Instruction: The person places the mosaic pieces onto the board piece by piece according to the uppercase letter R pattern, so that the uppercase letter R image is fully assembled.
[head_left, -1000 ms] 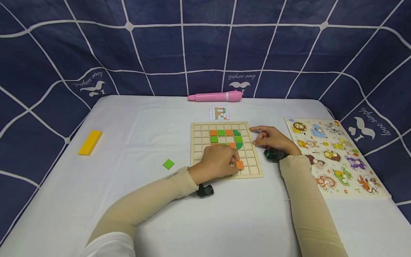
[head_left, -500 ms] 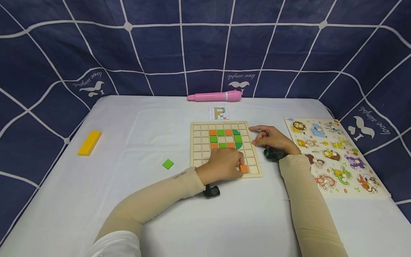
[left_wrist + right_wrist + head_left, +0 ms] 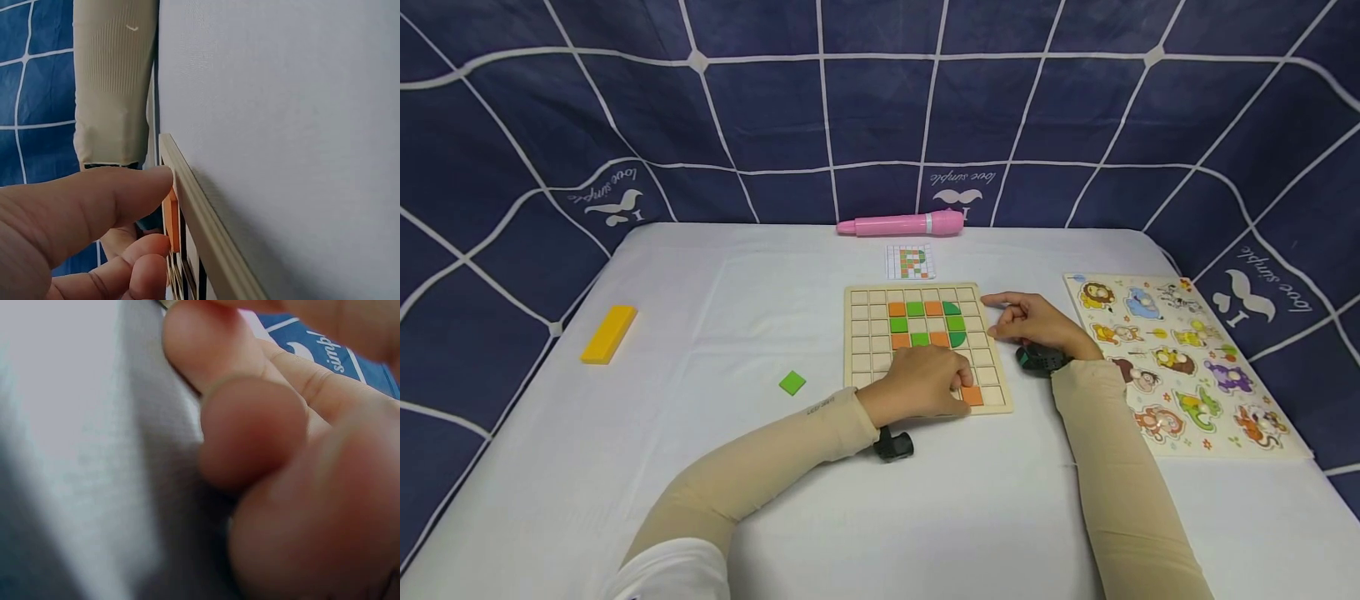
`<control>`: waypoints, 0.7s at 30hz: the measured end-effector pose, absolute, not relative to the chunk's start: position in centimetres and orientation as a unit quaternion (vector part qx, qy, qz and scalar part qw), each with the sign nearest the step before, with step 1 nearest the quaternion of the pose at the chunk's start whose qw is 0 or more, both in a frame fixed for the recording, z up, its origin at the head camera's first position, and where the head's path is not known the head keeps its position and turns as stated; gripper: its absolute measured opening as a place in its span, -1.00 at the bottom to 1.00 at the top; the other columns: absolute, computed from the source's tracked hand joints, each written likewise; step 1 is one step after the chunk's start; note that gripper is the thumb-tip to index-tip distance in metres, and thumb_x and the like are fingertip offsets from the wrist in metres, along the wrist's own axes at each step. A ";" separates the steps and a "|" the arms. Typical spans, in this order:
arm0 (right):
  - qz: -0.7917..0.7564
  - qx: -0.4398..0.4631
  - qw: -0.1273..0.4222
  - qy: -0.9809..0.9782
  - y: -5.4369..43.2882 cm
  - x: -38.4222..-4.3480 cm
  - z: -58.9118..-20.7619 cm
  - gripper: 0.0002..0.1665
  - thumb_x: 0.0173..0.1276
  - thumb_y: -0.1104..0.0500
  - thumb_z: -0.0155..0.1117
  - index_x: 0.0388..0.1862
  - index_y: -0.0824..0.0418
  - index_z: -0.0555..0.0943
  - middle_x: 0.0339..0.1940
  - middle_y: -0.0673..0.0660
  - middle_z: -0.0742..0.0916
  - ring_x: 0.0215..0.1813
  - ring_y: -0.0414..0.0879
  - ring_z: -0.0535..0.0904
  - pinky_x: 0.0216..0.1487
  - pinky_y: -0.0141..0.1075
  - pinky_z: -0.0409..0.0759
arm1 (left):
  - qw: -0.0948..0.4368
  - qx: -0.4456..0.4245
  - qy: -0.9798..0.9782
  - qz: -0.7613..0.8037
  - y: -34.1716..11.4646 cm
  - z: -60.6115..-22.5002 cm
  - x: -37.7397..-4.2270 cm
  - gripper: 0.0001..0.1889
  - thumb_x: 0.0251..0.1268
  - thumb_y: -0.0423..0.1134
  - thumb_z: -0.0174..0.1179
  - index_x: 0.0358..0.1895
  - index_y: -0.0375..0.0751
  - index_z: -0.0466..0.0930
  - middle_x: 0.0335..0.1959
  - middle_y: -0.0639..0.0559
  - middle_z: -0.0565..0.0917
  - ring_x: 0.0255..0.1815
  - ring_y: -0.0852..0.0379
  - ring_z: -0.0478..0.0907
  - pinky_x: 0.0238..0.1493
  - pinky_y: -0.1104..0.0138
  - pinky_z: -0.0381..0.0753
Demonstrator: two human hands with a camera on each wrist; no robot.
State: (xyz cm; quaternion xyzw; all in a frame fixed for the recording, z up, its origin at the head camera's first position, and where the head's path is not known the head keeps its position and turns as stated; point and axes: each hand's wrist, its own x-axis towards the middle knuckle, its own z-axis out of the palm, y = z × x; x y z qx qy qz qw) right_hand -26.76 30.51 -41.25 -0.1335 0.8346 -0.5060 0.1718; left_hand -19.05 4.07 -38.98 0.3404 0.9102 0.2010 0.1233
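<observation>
A wooden grid board (image 3: 859,318) holds several orange and green square tiles and green quarter-round tiles in its upper middle. My left hand (image 3: 921,382) is over the board's lower part. Its thumb and a bent finger are at an orange square tile (image 3: 972,396), which lies in a cell of the bottom row. Close up in the left wrist view, that orange tile (image 3: 172,219) shows between the thumb and fingertips, beside the board's rim (image 3: 206,219). My right hand (image 3: 1036,321) touches the board's right edge with forefinger and thumb, other fingers bent in. My left hand hides several cells.
A loose green tile (image 3: 792,383) lies left of the board, and a yellow block (image 3: 609,334) farther left. Behind the board are a small pattern card (image 3: 912,262) and a pink pen-shaped object (image 3: 899,225). An animal puzzle board (image 3: 1157,329) lies at right.
My left hand has moved a little right with the orange tile, which now lies flat in a bottom-row cell. My right hand has stayed at the board's edge.
</observation>
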 end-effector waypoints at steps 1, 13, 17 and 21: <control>-0.506 -0.133 0.172 0.835 30.5 -26.8 -41.3 -0.22 0.42 0.45 0.43 0.56 0.55 0.38 -0.42 -0.01 0.68 -0.45 -0.25 0.44 -0.40 -0.41 0.43 | 0.124 0.344 0.908 0.203 3.9 -39.0 -19.1 -0.75 0.22 -0.03 0.59 -0.08 0.12 0.81 -0.35 0.36 0.63 -0.29 0.35 0.53 -0.25 0.25 0.50; -0.508 -0.134 0.171 0.834 30.4 -26.8 -41.1 -0.22 0.42 0.44 0.43 0.56 0.56 0.37 -0.41 0.01 0.69 -0.45 -0.24 0.45 -0.40 -0.40 0.44 | 0.213 0.384 0.838 0.323 -0.4 -38.7 -20.5 -0.66 0.37 -0.12 0.52 0.16 -0.02 0.78 -0.09 0.23 0.71 -0.22 0.32 0.54 -0.12 0.40 0.51; -0.505 -0.130 0.174 0.836 30.3 -26.6 -41.0 -0.21 0.42 0.44 0.44 0.56 0.55 0.37 -0.40 0.03 0.69 -0.45 -0.23 0.45 -0.40 -0.39 0.44 | 0.243 0.398 0.800 0.377 -2.7 -38.8 -21.4 -0.64 0.43 -0.19 0.47 0.22 -0.14 0.75 -0.07 0.14 0.73 -0.23 0.29 0.56 -0.07 0.41 0.55; -0.503 -0.128 0.174 0.837 30.2 -26.5 -41.0 -0.20 0.42 0.43 0.44 0.57 0.55 0.37 -0.40 0.03 0.68 -0.45 -0.23 0.45 -0.38 -0.38 0.44 | 0.255 0.406 0.773 0.416 -5.5 -38.9 -22.0 -0.63 0.46 -0.26 0.43 0.24 -0.27 0.72 -0.03 0.05 0.76 -0.14 0.20 0.63 0.02 0.32 0.62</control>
